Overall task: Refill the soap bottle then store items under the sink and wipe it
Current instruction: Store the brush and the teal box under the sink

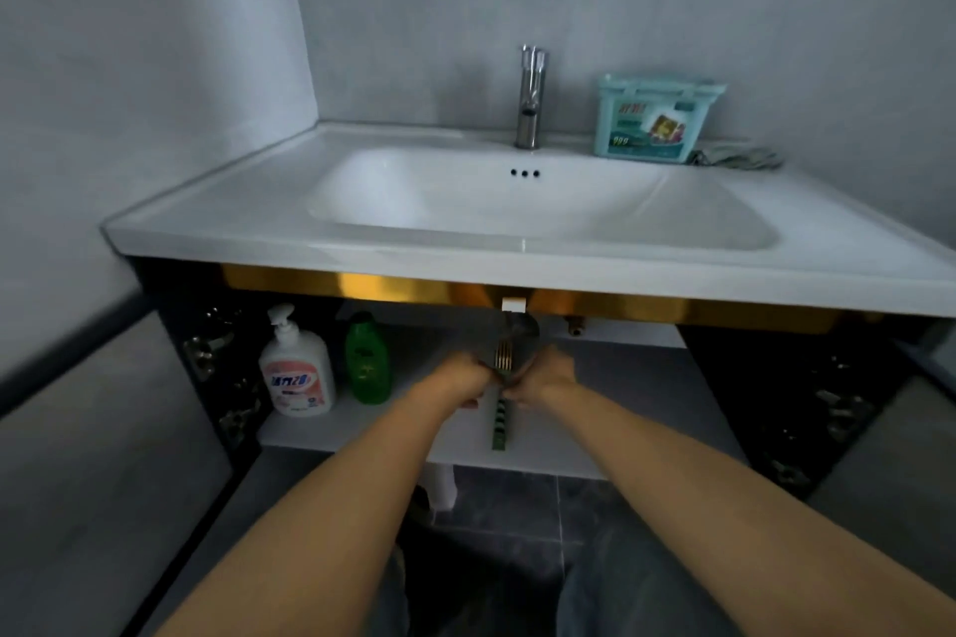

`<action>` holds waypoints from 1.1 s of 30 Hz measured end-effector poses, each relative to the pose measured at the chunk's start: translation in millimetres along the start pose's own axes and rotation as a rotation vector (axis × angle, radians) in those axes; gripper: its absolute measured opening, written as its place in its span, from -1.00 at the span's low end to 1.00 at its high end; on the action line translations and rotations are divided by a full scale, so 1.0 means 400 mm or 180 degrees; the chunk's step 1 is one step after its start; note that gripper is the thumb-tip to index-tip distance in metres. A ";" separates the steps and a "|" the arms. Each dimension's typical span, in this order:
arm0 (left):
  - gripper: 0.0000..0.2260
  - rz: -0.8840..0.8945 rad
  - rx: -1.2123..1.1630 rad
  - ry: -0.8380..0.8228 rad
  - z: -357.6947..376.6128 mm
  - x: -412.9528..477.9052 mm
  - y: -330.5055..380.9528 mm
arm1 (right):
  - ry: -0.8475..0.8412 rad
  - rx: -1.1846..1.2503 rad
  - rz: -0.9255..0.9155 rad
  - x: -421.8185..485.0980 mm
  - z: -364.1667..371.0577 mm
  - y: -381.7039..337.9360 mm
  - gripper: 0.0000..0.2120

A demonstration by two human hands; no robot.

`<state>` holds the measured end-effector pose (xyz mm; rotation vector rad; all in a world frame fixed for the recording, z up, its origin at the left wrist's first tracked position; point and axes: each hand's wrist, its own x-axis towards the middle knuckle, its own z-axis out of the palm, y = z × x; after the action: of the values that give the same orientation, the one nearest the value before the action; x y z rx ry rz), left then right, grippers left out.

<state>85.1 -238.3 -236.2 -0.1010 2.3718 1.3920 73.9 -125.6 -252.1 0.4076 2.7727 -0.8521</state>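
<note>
My left forearm (341, 497) and right forearm (724, 497) stretch forward and come close. My left hand (462, 379) and right hand (547, 376) face each other, fingers curled, gripping 1 dark pouch (519, 332) between them.

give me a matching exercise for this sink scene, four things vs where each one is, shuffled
Things:
1. white pump bottle
2. green bottle
3. teal box
4. dark pouch

Places:
a. on the sink top, right of the tap
b. gripped by the left hand and the right hand
c. at the left end of the cabinet shelf
d. on the shelf, just right of the pump bottle

Pairs: 1-c, 2-d, 3-a, 4-b
</note>
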 end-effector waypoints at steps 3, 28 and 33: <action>-0.88 0.0150 0.0209 -0.0021 -0.037 -0.072 0.044 | -0.0366 0.0037 -0.0041 -0.049 -0.054 -0.036 -0.69; -0.71 0.0930 0.0863 -0.0340 -0.181 -0.273 0.528 | -0.0462 0.0624 0.0191 -0.250 -0.633 -0.137 -0.82; -0.70 0.0990 0.0711 -0.0228 -0.161 -0.152 0.579 | -0.0293 0.1023 0.0437 -0.152 -0.716 -0.092 -0.92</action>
<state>63.8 -184.2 4.7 0.3869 2.5417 1.2205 84.9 -2.5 15.6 0.5878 2.4932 -1.2508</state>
